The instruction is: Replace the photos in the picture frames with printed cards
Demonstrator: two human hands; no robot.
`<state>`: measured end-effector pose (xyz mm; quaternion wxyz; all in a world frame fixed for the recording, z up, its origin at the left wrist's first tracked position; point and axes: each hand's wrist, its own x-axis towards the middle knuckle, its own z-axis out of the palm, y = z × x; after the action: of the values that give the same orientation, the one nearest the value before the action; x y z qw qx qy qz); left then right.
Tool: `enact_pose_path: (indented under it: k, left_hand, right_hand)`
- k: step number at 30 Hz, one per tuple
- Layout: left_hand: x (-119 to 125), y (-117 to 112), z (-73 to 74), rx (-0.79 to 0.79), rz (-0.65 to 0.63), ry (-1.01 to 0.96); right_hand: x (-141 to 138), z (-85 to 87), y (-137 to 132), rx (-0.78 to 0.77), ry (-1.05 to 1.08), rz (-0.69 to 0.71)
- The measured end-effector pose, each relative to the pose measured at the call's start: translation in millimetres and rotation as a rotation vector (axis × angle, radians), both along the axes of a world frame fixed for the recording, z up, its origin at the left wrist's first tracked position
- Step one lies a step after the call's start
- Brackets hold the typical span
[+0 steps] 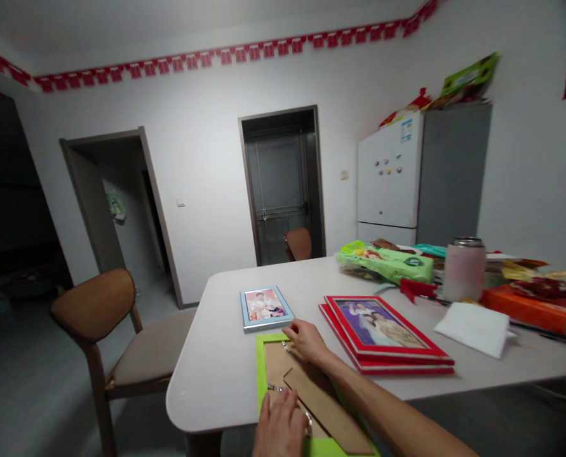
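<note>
Left hand (pixel 281 424) sits loosely open on a lime-green, brown-backed rectangular frame (pixel 318 397). Right hand (pixel 306 341) curls at its far edge, can't tell if gripping.

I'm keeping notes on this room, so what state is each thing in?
green frame, back side up, left hand on it, right hand at its far edge
blue frame, picture side up
two red frames, stacked, top one picture side up
pink tumbler, upright
refrigerator, upper door shut
green packet, lying down
nearer chair, upright
</note>
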<state>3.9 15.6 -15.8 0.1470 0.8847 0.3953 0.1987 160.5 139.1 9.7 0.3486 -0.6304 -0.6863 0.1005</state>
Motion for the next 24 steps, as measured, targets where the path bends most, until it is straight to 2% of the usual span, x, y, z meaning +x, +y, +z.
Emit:
enact_pose_path:
  k: [4,7,10,13,15,17,18,20,22,24]
  left_hand:
    - [25.7,2.1,-1.6,-0.021,-0.008,0.064]
    - [29.9,-2.5,14.4,-0.03,0.037,-0.016]
    - [32.4,-9.1,43.0,-0.02,0.125,-0.333]
    - [48.4,-15.4,70.9,-0.146,0.203,-0.803]
    - [64.1,-16.8,84.1,-0.252,0.177,-1.079]
    - [79.2,-12.5,92.5,-0.318,0.107,-1.254]
    - [86.0,-7.7,94.7,-0.333,0.073,-1.307]
    - [99.4,6.5,94.7,-0.371,0.04,-1.35]
    - [115.1,23.7,88.3,-0.43,0.04,-1.292]
    - [134.7,39.6,77.0,-0.494,0.045,-1.179]
  right_hand:
    - [31.2,14.6,-28.3,0.05,0.071,0.059]
    - [57.6,18.3,-56.7,0.067,0.335,0.057]
    - [57.0,10.5,-85.9,-0.065,0.769,0.008]
    - [26.5,-1.5,-107.8,-0.307,1.101,0.125]
    - [9.8,-3.4,-114.1,-0.287,1.257,0.202]
    - [13.5,3.2,-113.1,-0.134,1.336,0.192]
    - [25.2,9.4,-110.0,-0.058,1.328,0.145]
    - [65.3,25.0,-99.2,0.032,1.196,-0.011]
    - [117.3,40.7,-84.2,-0.009,0.946,-0.211]
    - [166.9,52.3,-68.1,-0.026,0.631,-0.315]
